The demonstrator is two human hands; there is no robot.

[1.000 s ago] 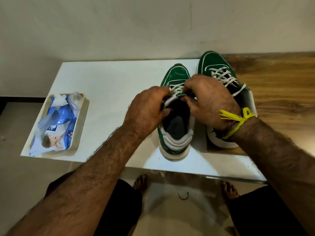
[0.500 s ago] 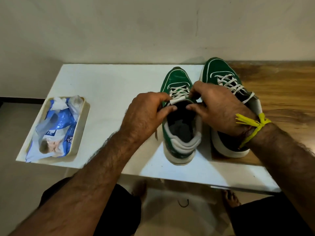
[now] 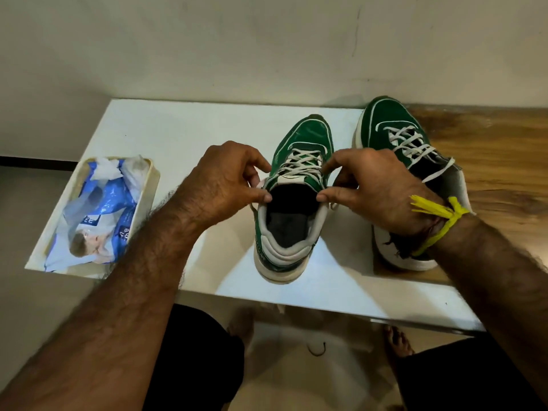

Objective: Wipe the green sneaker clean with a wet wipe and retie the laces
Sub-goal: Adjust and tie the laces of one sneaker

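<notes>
Green suede with a grey padded collar and a white sole, the low sneaker (image 3: 292, 209) we are working on stands heel toward us on the glossy white surface (image 3: 184, 134), and we take it as our landmark. Nearest to us, at its collar, both our hands are busy. Our left hand (image 3: 225, 179), at the sneaker's left side, has its grip pinched between thumb and forefinger on what looks like a white lace end, though the lace itself is mostly hidden there. Our right hand (image 3: 373, 188), at the sneaker's right side with a yellow thread band (image 3: 436, 215) on its wrist, is pinched the same way at the opposite edge of the collar; a short bit of white lace shows just beneath it.

Beyond our fingers, the white laces (image 3: 301, 164) run crossed through the eyelets up to the tongue, but we see no knot or bow. So we judge the threading done and the tying still ahead of us: cross the two ends, knot and bow.

Whether the wiping is complete we cannot say for certain; the upper shows no obvious dirt. Well to the sneaker's left, a cream tray (image 3: 148, 185) holds a blue and white wipe packet (image 3: 98, 221) with crumpled white wipes at its far end, which suggests the cleaning came first.

Right of the sneaker and further back stands a second green sneaker (image 3: 394, 126), laced, partly on brown wood (image 3: 489, 161).
</notes>
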